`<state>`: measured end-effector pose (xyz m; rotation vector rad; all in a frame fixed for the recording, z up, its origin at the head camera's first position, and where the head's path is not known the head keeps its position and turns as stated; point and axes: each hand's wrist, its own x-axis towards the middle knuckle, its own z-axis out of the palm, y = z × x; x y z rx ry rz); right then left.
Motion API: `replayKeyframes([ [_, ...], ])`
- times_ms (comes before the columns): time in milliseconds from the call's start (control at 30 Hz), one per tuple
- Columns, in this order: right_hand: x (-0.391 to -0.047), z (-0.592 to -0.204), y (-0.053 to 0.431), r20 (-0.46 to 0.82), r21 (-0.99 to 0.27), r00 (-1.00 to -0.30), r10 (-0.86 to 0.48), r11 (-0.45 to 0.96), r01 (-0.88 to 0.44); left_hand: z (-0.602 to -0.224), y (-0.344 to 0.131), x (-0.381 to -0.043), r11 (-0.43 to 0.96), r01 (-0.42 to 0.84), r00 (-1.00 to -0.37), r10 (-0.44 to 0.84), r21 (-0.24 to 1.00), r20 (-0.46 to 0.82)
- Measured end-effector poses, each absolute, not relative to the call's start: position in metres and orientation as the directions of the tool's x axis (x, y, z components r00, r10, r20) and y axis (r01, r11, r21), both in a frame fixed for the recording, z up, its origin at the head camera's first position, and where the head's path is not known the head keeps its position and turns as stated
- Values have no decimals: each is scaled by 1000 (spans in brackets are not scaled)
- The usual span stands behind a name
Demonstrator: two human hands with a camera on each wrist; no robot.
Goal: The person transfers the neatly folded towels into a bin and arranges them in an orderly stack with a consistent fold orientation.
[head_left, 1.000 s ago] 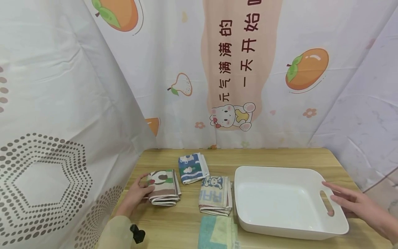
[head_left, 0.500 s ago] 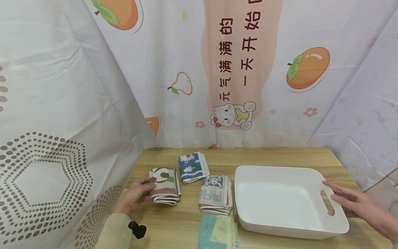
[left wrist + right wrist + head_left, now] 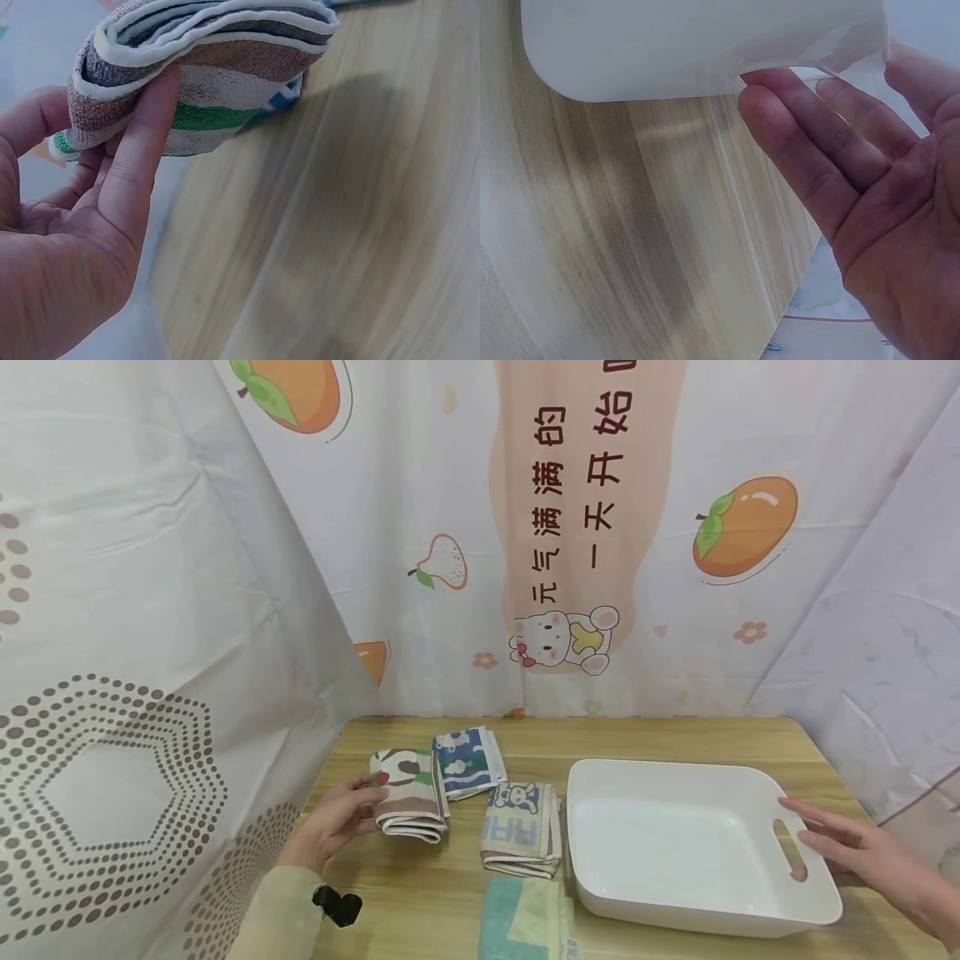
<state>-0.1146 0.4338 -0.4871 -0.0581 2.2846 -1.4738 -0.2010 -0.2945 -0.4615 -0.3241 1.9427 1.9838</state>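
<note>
A folded towel (image 3: 408, 789) in beige, brown and green hangs a little above the table, pinched at its left edge by my left hand (image 3: 337, 818). In the left wrist view, the layered edges of this towel (image 3: 217, 56) face the camera, with thumb and fingers on opposite sides. My right hand (image 3: 862, 852) holds the handle end of a white plastic basin (image 3: 667, 781). Seen from the right wrist, its fingers (image 3: 802, 150) reach under the rim at the slot. No object shows inside the basin.
Behind the held towel lies a folded blue towel (image 3: 468, 766). A beige towel with blue letters (image 3: 517, 831) lies left of the basin, and a teal and yellow towel (image 3: 525, 922) is at the front edge. Printed curtains (image 3: 420, 485) enclose the wooden table (image 3: 405, 902).
My left hand has lifted the beige, brown and green towel off the table and moved it slightly right and away from me. The right hand and basin stay where they were.
</note>
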Motion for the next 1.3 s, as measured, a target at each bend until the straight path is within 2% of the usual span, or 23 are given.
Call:
replayKeyframes([
  [533, -115, -484, 432, -337, -879, -905, -262, 432, 202, -443, -266, -204, -64, -362, -925, 151, 930, -349],
  [933, -117, -488, 434, -307, -897, -893, -328, 414, 156, -432, -243, -205, -131, -335, -933, 187, 933, -309],
  [1300, -118, -486, 433, -299, -888, -895, -331, 441, 134, -422, -224, -205, -187, -309, -932, 256, 932, -257],
])
